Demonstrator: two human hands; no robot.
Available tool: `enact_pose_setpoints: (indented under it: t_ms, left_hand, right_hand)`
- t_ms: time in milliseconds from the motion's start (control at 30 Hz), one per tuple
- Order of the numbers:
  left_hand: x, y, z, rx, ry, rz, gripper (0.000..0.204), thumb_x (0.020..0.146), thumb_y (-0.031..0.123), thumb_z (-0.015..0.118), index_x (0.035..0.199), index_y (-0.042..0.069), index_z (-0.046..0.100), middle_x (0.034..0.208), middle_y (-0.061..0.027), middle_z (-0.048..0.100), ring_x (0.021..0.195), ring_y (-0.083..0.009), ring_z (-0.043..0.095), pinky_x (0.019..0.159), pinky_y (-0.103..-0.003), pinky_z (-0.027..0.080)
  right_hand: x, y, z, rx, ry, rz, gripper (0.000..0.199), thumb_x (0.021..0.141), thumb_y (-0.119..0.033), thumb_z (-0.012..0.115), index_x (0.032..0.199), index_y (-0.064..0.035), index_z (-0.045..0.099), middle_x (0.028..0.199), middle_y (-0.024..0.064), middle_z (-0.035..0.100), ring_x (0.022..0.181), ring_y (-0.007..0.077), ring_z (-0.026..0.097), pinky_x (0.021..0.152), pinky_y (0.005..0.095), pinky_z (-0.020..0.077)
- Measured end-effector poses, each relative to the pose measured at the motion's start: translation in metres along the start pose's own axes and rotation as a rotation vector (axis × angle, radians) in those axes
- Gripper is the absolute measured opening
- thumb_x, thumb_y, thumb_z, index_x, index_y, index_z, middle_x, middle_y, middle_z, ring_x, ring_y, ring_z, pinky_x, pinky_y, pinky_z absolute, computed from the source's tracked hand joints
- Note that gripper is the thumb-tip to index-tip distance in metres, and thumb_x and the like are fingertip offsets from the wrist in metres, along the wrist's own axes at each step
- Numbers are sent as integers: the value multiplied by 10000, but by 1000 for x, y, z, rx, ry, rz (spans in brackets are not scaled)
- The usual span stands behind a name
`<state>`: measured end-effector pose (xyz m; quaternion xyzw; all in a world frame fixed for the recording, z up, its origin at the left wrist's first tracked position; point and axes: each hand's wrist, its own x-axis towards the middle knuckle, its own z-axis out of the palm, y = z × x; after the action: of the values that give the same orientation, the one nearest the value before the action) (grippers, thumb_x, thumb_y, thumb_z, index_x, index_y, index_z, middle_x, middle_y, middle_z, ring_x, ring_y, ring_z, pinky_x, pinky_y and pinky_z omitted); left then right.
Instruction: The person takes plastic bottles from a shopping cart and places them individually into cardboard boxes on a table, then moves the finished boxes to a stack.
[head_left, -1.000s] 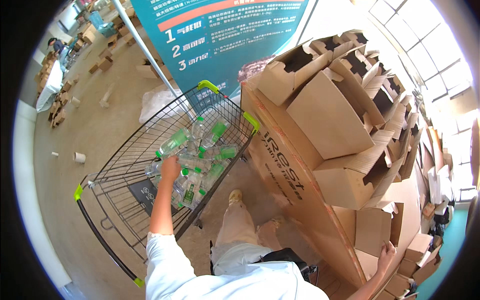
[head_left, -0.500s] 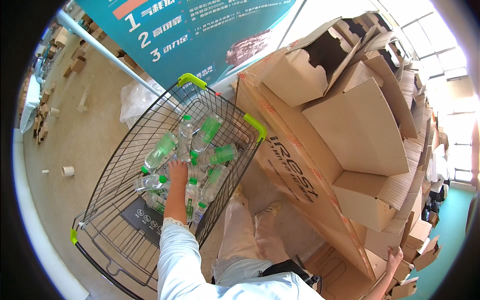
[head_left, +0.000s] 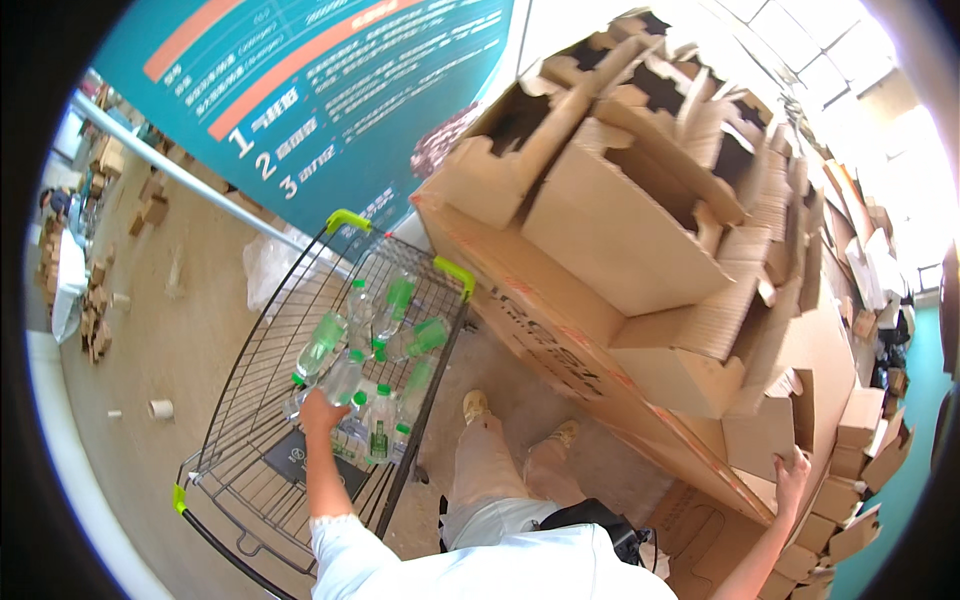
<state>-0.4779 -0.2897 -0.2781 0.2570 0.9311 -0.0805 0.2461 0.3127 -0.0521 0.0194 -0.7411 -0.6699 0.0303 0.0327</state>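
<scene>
My left hand reaches into a black wire shopping cart with lime-green corner pieces. Its fingers are closed at the lower end of a clear plastic bottle with a green cap; the grip itself is partly hidden. Around it lie several similar bottles, among them one with a green label to the left and an upright one to the right. At the far right, my right hand pinches the edge of a brown cardboard box.
A long, large carton loaded with opened cardboard boxes stands right of the cart. Behind the cart rises a teal banner on a pale pole. Clear plastic film lies beside the cart. A short white tube is on the floor.
My left hand has moved nearer and leftward inside the cart, and a bottle now shows at its fingers. My right hand keeps its hold on the cardboard. The whole view has shifted.
</scene>
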Motion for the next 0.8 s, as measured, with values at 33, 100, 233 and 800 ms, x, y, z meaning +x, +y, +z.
enact_pose_setpoints:
  t_ms: [33,100,233,800]
  left_hand:
    - [-8,-9,-12,-102,16,-60,679,526,395,871,1045,39,617,988,-160,682,910,-322,666,765,-402,533]
    - [-35,-27,-26,-455,135,-39,567,600,360,847,1022,46,635,949,-142,683,876,-302,666,779,-395,518]
    - [-98,35,-60,-1375,352,291,578,758,268,763,1227,22,532,1057,-116,605,955,-241,596,861,-388,474]
    - [-510,606,-123,-802,-581,1775,688,633,227,842,1194,1,514,998,-120,641,923,-234,627,847,-341,506]
  right_hand:
    - [-3,-4,2,0,27,-6,442,746,-22,713,1171,-4,591,1003,188,632,952,373,585,872,437,434]
    - [-3,-20,-9,109,16,15,481,726,-1,722,1187,-20,585,1018,184,637,974,378,584,888,433,438]
    - [-7,28,4,155,28,-78,411,709,-16,732,1104,-31,620,984,171,648,952,355,601,959,425,419]
    - [14,71,-19,136,-150,-584,61,740,-23,628,736,-76,600,640,79,593,809,280,624,1105,561,300]
